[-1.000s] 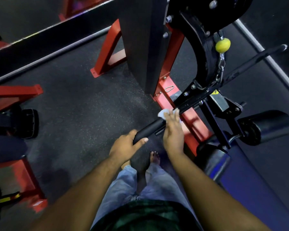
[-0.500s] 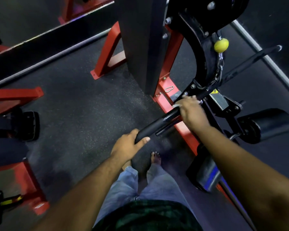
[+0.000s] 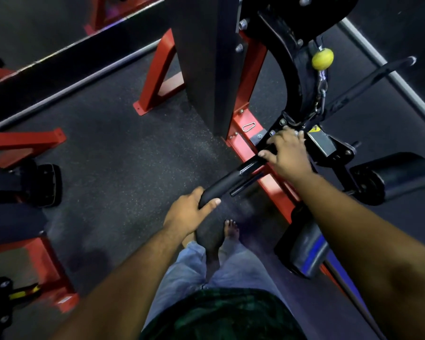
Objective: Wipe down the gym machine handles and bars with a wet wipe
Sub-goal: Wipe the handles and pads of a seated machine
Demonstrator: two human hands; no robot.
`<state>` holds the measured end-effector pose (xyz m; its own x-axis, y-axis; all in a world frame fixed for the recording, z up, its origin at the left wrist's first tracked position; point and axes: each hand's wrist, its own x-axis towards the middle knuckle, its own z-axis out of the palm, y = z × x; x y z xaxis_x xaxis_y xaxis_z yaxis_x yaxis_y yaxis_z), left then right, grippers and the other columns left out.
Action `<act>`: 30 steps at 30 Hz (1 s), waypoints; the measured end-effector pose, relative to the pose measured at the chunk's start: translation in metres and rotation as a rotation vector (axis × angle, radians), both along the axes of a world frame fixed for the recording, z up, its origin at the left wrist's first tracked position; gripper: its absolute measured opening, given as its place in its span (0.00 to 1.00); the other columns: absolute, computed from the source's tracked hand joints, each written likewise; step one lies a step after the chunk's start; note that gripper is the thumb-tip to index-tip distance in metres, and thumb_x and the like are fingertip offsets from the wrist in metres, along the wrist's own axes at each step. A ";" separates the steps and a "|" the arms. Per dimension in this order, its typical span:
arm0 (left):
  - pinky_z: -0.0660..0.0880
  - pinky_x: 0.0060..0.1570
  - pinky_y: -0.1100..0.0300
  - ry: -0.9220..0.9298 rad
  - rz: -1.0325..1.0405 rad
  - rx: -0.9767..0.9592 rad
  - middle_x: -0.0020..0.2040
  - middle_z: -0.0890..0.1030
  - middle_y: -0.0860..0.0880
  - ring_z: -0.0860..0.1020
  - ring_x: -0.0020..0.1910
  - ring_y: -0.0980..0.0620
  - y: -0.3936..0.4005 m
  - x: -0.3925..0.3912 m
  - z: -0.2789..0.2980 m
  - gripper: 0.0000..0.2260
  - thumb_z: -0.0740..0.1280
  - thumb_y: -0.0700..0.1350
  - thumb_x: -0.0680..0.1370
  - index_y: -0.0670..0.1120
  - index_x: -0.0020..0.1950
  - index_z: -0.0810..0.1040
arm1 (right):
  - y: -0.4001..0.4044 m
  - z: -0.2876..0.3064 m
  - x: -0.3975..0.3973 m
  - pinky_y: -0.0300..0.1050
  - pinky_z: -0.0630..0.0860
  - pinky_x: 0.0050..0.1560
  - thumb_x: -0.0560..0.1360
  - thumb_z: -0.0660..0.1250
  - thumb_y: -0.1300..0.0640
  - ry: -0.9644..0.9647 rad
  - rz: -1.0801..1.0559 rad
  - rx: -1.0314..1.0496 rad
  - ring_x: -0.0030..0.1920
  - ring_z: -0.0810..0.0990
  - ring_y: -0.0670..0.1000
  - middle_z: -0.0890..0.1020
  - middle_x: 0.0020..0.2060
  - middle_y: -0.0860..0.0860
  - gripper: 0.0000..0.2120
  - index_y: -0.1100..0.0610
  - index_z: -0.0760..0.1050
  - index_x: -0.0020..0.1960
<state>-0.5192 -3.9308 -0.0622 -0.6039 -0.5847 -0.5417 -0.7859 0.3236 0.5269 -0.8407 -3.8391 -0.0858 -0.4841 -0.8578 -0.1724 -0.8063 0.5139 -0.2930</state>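
The left hand (image 3: pixel 190 213) clasped the bar's (image 3: pixel 233 176) padded end; the right hand (image 3: pixel 288 153), arm outstretched, curled over its middle, probably pressing the wipe (image 3: pixel 299 134).

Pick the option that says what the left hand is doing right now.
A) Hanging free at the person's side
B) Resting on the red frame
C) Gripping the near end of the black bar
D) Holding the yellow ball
C: the left hand has its fingers curled around the rubber-covered near end of the bar, while the right hand is farther up it.
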 end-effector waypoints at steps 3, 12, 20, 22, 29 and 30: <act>0.80 0.43 0.47 -0.009 -0.005 -0.009 0.40 0.81 0.50 0.81 0.39 0.49 -0.005 0.000 0.000 0.25 0.60 0.71 0.78 0.51 0.58 0.73 | 0.007 0.000 0.043 0.68 0.48 0.77 0.73 0.52 0.23 -0.070 0.177 -0.042 0.75 0.65 0.59 0.76 0.64 0.55 0.42 0.55 0.76 0.67; 0.79 0.43 0.49 -0.012 -0.007 -0.036 0.40 0.81 0.50 0.81 0.40 0.48 -0.004 -0.001 0.002 0.24 0.62 0.70 0.79 0.50 0.59 0.74 | 0.011 -0.007 -0.002 0.68 0.49 0.78 0.76 0.52 0.29 -0.022 -0.148 -0.049 0.81 0.52 0.58 0.64 0.78 0.58 0.42 0.58 0.63 0.78; 0.78 0.39 0.51 0.024 -0.032 -0.001 0.38 0.81 0.51 0.80 0.37 0.53 -0.007 0.006 -0.001 0.23 0.62 0.69 0.78 0.51 0.57 0.74 | 0.022 -0.011 0.104 0.64 0.45 0.79 0.80 0.51 0.32 -0.068 0.137 -0.128 0.81 0.54 0.55 0.67 0.77 0.54 0.36 0.55 0.63 0.78; 0.77 0.37 0.53 0.007 -0.029 0.043 0.37 0.81 0.51 0.80 0.35 0.54 -0.011 0.016 -0.004 0.22 0.62 0.70 0.78 0.52 0.55 0.74 | 0.015 -0.012 0.077 0.67 0.44 0.78 0.81 0.55 0.36 -0.009 0.010 -0.094 0.81 0.53 0.54 0.66 0.78 0.53 0.32 0.54 0.64 0.78; 0.79 0.40 0.47 -0.002 0.042 0.173 0.34 0.81 0.48 0.81 0.33 0.52 -0.008 0.079 -0.022 0.22 0.59 0.71 0.76 0.52 0.49 0.74 | 0.004 -0.013 0.085 0.64 0.45 0.79 0.79 0.53 0.34 -0.102 -0.169 -0.132 0.82 0.50 0.56 0.64 0.78 0.56 0.35 0.56 0.65 0.77; 0.79 0.39 0.47 0.004 0.046 0.174 0.33 0.81 0.48 0.81 0.33 0.51 -0.006 0.084 -0.023 0.22 0.59 0.70 0.76 0.52 0.50 0.74 | 0.007 -0.012 0.106 0.62 0.44 0.80 0.79 0.53 0.34 -0.130 -0.119 -0.147 0.82 0.51 0.56 0.65 0.78 0.56 0.35 0.56 0.65 0.77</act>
